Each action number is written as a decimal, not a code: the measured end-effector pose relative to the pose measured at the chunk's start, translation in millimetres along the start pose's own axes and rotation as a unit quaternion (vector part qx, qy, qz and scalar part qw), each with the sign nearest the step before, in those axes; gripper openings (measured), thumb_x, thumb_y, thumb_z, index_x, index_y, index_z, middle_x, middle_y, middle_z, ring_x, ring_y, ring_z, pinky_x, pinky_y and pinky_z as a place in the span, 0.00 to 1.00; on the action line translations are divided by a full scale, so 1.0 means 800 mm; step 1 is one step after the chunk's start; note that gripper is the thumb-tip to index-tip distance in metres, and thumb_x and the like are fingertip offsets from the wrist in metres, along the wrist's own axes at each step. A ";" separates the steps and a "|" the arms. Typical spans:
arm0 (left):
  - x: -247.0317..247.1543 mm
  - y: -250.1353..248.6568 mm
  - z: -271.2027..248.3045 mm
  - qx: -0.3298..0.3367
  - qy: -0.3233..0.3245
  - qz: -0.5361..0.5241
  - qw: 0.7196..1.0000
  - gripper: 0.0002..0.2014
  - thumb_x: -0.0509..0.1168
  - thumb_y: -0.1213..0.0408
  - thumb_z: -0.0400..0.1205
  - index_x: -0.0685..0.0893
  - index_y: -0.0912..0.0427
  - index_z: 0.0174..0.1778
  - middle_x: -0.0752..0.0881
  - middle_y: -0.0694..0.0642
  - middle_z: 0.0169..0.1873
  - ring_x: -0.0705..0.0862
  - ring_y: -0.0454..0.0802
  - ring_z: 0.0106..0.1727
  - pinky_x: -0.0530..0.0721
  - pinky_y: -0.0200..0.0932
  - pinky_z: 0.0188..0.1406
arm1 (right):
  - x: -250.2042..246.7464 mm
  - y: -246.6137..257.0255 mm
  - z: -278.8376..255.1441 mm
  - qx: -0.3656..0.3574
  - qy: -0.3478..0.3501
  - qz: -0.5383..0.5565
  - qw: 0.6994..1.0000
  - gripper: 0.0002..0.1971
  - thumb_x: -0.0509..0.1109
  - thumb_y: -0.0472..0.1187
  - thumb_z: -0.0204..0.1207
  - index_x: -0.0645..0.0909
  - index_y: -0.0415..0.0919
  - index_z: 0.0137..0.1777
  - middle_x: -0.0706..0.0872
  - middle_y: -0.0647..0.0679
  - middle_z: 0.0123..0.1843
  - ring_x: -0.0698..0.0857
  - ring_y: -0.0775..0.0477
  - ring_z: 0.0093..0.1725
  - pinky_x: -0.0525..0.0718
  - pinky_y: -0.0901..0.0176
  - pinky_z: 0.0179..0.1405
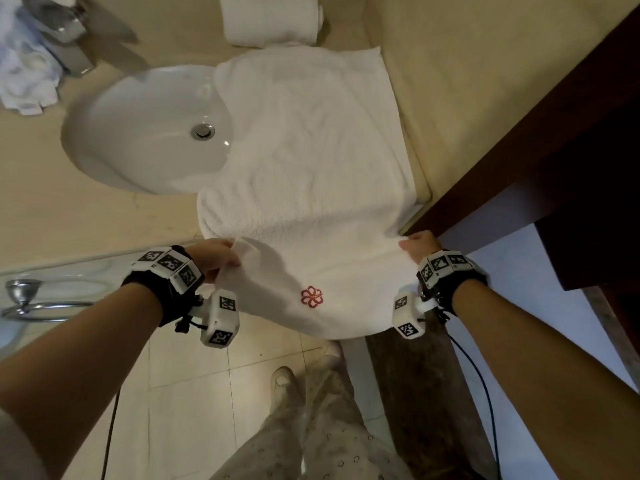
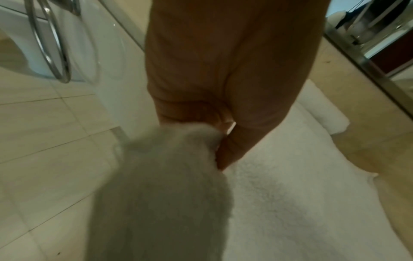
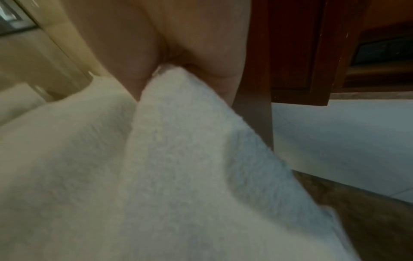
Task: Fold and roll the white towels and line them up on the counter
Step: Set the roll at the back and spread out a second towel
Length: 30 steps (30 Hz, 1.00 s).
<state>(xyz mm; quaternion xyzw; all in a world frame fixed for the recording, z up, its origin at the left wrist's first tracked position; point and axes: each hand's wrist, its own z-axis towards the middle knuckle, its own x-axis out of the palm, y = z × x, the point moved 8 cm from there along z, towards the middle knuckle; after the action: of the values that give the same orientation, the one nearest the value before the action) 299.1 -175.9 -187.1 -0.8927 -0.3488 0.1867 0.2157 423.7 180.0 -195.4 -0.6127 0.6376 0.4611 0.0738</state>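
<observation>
A large white towel [image 1: 308, 174] lies spread on the beige counter [image 1: 460, 84], its left side drooping over the sink [image 1: 138, 129]. Its near end hangs off the counter's front edge and shows a red flower emblem [image 1: 312, 296]. My left hand [image 1: 221, 258] pinches the towel's near-left edge [image 2: 178, 176]; my right hand [image 1: 417, 245] pinches the near-right edge [image 3: 178, 141]. Both hands hold the cloth lifted just in front of the counter. A rolled white towel [image 1: 272, 19] sits at the back of the counter, touching the spread towel's far end.
A chrome faucet [image 1: 65, 32] and crumpled white cloths [image 1: 24, 74] stand at the back left. A dark wooden cabinet [image 1: 554, 140] borders the counter on the right. A chrome towel ring [image 1: 38, 303] hangs below the counter at left. Tiled floor [image 1: 194, 393] and my legs are below.
</observation>
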 end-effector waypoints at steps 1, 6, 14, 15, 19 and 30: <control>-0.010 -0.010 -0.005 0.006 -0.014 -0.010 1.000 0.12 0.53 0.79 0.82 0.76 0.62 0.54 0.80 0.63 0.45 0.81 0.58 0.44 0.83 0.49 0.39 | -0.011 0.016 0.001 -0.009 0.002 0.019 1.000 0.05 0.63 0.30 0.78 0.78 0.34 0.52 0.75 0.41 0.50 0.77 0.44 0.51 0.69 0.61 0.32; -0.083 -0.090 -0.024 0.109 -0.150 -0.076 0.980 0.04 0.61 0.78 0.79 0.76 0.66 0.45 0.74 0.60 0.31 0.78 0.50 0.26 0.78 0.30 0.13 | -0.066 0.117 -0.003 -0.074 -0.022 0.092 0.993 0.16 0.61 0.29 0.79 0.76 0.26 0.66 0.78 0.39 0.54 0.79 0.42 0.57 0.77 0.62 0.45; -0.119 -0.135 -0.003 0.120 -0.175 -0.151 0.966 0.25 0.61 0.71 0.82 0.61 0.61 0.75 0.76 0.62 0.52 0.79 0.56 0.44 0.81 0.53 0.42 | -0.060 0.201 0.019 -0.071 0.026 0.159 0.984 0.28 0.63 0.51 0.79 0.63 0.42 0.75 0.76 0.42 0.68 0.81 0.44 0.59 0.80 0.53 0.56; -0.120 -0.130 0.006 0.123 -0.192 -0.098 0.969 0.25 0.61 0.73 0.81 0.62 0.63 0.74 0.78 0.63 0.49 0.78 0.58 0.43 0.79 0.51 0.38 | -0.056 0.197 0.022 -0.073 0.015 0.092 0.993 0.31 0.64 0.51 0.79 0.62 0.38 0.77 0.73 0.41 0.73 0.78 0.42 0.65 0.77 0.52 0.63; -0.116 -0.122 0.034 0.166 -0.230 0.067 0.957 0.24 0.62 0.76 0.78 0.68 0.66 0.71 0.79 0.70 0.60 0.80 0.67 0.59 0.80 0.56 0.54 | -0.034 0.161 0.031 -0.025 0.027 -0.100 0.994 0.33 0.69 0.44 0.78 0.61 0.29 0.78 0.69 0.35 0.77 0.71 0.36 0.75 0.70 0.51 0.72; -0.117 -0.172 0.062 0.179 -0.271 0.265 0.908 0.13 0.60 0.64 0.81 0.86 0.58 0.56 0.80 0.67 0.60 0.78 0.67 0.62 0.79 0.55 0.64 | -0.060 0.176 0.032 -0.061 -0.043 0.024 0.997 0.23 0.68 0.38 0.76 0.70 0.34 0.70 0.78 0.38 0.68 0.79 0.38 0.64 0.77 0.55 0.58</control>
<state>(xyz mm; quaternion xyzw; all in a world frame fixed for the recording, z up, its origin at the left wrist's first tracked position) 136.2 -138.0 -141.0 -0.8138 -0.1052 0.5309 0.2115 303.4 206.8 -107.8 -0.5801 0.6193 0.5265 0.0526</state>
